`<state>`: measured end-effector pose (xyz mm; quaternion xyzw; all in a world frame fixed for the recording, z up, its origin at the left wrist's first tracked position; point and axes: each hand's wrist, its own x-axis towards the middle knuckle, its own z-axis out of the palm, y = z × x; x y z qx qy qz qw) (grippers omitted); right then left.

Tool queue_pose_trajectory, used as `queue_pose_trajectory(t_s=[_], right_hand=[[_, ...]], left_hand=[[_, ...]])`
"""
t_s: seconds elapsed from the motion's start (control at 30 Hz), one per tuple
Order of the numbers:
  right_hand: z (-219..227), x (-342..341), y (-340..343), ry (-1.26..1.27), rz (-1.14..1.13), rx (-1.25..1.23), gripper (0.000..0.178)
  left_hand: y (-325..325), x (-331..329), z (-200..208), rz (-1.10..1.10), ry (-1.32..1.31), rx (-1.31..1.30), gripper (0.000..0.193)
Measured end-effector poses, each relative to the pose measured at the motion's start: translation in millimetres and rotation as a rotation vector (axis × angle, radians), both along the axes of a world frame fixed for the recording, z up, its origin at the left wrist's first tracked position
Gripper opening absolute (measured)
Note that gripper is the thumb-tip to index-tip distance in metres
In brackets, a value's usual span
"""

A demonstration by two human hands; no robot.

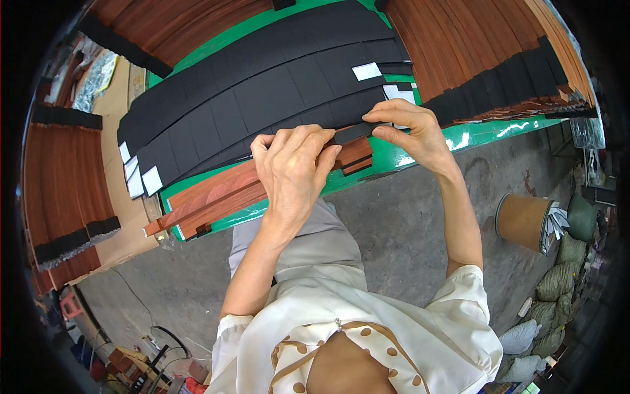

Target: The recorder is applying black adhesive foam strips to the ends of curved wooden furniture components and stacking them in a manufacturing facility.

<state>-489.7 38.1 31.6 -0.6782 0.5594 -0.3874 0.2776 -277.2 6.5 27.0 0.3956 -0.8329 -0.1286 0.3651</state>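
Note:
My left hand is closed over a reddish-brown wooden strip at the near edge of the green table; its fingertips also press near a narrow black strip. To the right, my right hand pinches the far end of that black strip between thumb and fingers. Another wooden piece shows past my left hand, with black on its end. Beyond both hands lie rows of flat black pieces, overlapping. White squares show at their right end, and more white tabs at the left end.
Stacked brown slats with black ends stand at the right, left and back. The green tabletop has a glossy near edge. On the floor to the right are a brown drum with scraps and several sacks.

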Motion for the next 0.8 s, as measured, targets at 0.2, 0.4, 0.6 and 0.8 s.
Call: queue_pose_trajectory(t_s=[0.2, 0.4, 0.6, 0.8], right_hand=[[-1.4, 2.9, 2.2, 0.018, -0.024, -0.005, 0.019], [-1.5, 2.7, 3.3, 0.005, -0.012, -0.017, 0.018], [-5.0, 5.6, 5.1, 0.001, -0.033, -0.014, 0.017], [-16.7, 16.3, 12.1, -0.265, -0.172, 0.059, 0.024]], left_hand=[[-0.3, -0.3, -1.3, -0.002, 0.001, -0.016, 0.018], [-0.1, 0.1, -2.3, -0.004, 0.004, -0.032, 0.017], [-0.4, 0.4, -3.7, -0.010, -0.006, -0.040, 0.020], [-1.7, -6.8, -12.8, -0.054, -0.057, -0.239, 0.028]])
